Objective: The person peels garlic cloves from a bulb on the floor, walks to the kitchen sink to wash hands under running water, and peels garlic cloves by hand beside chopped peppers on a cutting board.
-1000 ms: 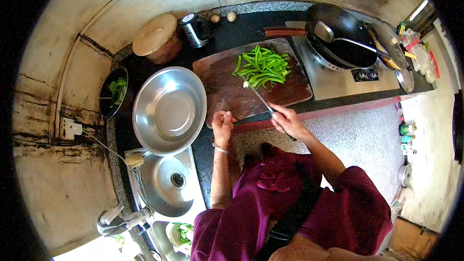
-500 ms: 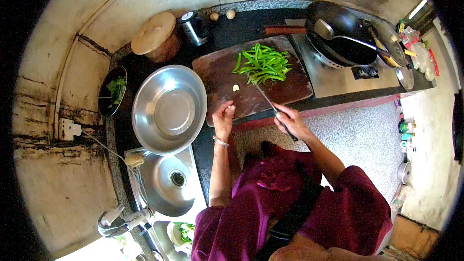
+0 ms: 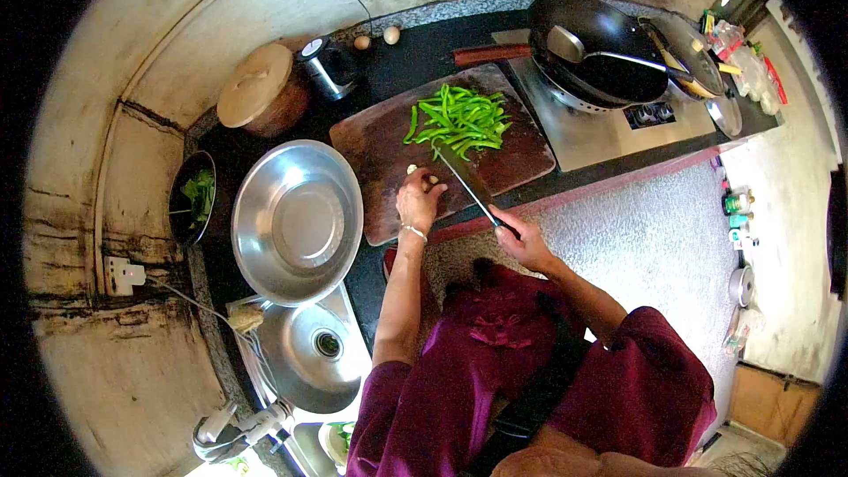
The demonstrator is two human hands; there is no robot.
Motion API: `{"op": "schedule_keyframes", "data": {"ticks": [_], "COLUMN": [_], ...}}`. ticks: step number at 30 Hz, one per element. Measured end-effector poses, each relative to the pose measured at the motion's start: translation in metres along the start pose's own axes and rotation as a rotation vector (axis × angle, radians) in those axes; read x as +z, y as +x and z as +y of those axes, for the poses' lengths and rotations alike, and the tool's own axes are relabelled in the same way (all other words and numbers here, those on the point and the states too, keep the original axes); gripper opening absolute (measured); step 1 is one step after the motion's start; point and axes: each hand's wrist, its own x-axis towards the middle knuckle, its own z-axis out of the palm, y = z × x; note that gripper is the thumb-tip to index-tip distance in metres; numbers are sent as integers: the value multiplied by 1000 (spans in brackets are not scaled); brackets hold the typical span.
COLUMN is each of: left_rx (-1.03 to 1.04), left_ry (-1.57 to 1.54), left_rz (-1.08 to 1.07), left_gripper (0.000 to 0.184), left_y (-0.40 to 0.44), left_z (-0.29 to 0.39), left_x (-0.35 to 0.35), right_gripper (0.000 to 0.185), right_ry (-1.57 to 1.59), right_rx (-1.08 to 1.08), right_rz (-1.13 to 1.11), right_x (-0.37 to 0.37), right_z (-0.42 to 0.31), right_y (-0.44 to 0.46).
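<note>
On the dark wooden cutting board (image 3: 360,137) lies a pile of sliced green peppers (image 3: 461,119). My left hand (image 3: 419,199) is over the board's near part, its fingers bent around small pale pieces (image 3: 432,180) that look like garlic. My right hand (image 3: 523,240) grips the black handle of a knife (image 3: 468,190), whose blade points up and left, its tip close to the lower edge of the peppers.
Left of the board is a large steel basin (image 3: 305,223), with a sink (image 3: 309,353) below it. A lidded pot (image 3: 256,93), a kettle (image 3: 327,71) and two eggs (image 3: 391,34) stand behind. A wok (image 3: 609,53) with a ladle (image 3: 574,46) sits on the stove (image 3: 583,137) at right.
My left hand has moved up onto the board and reached the pale pieces. The knife tip first moved away from a pale piece and now rests near the peppers. The view has shifted and turned slightly.
</note>
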Motion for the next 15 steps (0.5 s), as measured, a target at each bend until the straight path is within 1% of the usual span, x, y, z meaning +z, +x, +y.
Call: {"op": "schedule_keyframes", "data": {"ticks": [2,3,5,6,8,9,11,12,14,15], "left_rx": [-3,-11,-20,-12,16,14,128,122,117,118], "left_ry": [51,101,95,144,249,249,210,220,159,100], "left_rz": [0,8,-26,-6,7,7,62,67,82,96], "left_gripper": [38,40,38,35,27,27,24,21,21,21], "left_y": [0,-1,2,5,12,16,23,23,23,23], "left_z": [-8,-9,-11,-13,-14,-18,-26,-22,-28,-30], "left_x": [-4,-9,-21,-24,-29,-29,-29,-33,-35,-35], "right_gripper": [42,42,40,40,41,41,42,42,47,47], "right_ry": [-119,-118,-208,-206,-387,-386,-410,-413,-671,-673], "right_rx": [-24,-20,-141,-139,-462,-461,-411,-411,-432,-432], "right_rz": [1,3,55,48,171,169,149,144,133,133], "right_x": [0,1,4,5,4,4,2,1,2,3], "right_z": [-4,-8,-17,-22,-32,-39,-48,-46,-31,-17], "right_y": [0,0,4,8,18,19,21,21,16,13]}}
